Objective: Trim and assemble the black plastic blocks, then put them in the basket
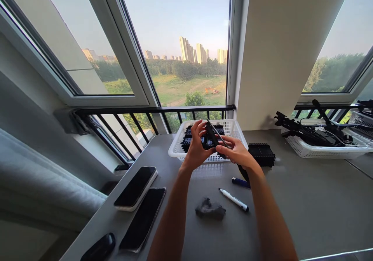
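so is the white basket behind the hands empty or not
Not empty: black ribbed parts show inside the basket, though part of it is hidden.

L hand (196, 147) w/ fingers (199, 126) up & curled, R hand (235, 150) beside it, fingers inward.

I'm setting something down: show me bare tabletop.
Widest: smooth grey tabletop between right forearm and white plastic basket of long black parts. Narrower: between left forearm and flat black-screened phones. Crowded: around white marker and crumpled dark-grey lump.
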Action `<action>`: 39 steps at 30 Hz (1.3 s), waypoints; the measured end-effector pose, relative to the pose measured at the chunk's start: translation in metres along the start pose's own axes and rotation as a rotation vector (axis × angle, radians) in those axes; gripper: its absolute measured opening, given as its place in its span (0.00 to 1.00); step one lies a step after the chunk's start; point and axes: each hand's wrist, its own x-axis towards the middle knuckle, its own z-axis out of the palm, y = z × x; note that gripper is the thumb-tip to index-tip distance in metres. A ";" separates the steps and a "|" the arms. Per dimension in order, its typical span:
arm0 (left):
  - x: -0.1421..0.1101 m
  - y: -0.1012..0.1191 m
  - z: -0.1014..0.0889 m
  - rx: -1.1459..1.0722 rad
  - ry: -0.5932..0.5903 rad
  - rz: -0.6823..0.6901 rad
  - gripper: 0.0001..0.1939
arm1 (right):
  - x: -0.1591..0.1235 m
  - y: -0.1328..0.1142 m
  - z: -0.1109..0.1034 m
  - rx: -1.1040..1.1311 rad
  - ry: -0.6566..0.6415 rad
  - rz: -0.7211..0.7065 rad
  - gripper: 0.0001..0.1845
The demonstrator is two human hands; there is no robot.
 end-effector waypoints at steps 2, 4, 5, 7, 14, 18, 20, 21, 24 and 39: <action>-0.001 -0.001 -0.001 0.057 0.004 0.001 0.51 | -0.003 -0.003 -0.001 -0.033 -0.027 0.000 0.34; -0.002 -0.001 -0.001 0.079 0.055 0.002 0.47 | -0.005 -0.005 -0.002 -0.070 -0.051 0.003 0.33; -0.002 -0.002 -0.001 0.058 0.077 0.006 0.45 | -0.007 -0.006 -0.003 -0.085 -0.055 0.004 0.33; -0.001 -0.004 0.002 -0.019 0.100 0.017 0.42 | -0.008 -0.006 -0.004 -0.101 -0.048 0.007 0.33; 0.002 -0.007 0.005 -0.125 0.281 0.039 0.38 | -0.001 0.003 -0.009 -0.228 0.214 -0.129 0.31; 0.003 -0.002 0.003 -0.135 0.360 0.078 0.33 | -0.004 -0.001 -0.011 -0.376 0.460 -0.229 0.30; 0.004 -0.001 0.003 -0.139 0.380 0.086 0.31 | -0.010 -0.006 -0.010 -0.447 0.490 -0.264 0.28; 0.004 -0.001 0.003 -0.142 0.380 0.078 0.30 | -0.013 -0.009 -0.010 -0.479 0.475 -0.272 0.27; 0.003 -0.001 0.003 -0.136 0.366 0.029 0.28 | -0.021 -0.016 -0.007 -0.578 0.412 -0.261 0.24; 0.001 -0.005 0.007 -0.186 0.391 0.042 0.27 | -0.031 -0.019 -0.025 -0.773 0.387 -0.277 0.23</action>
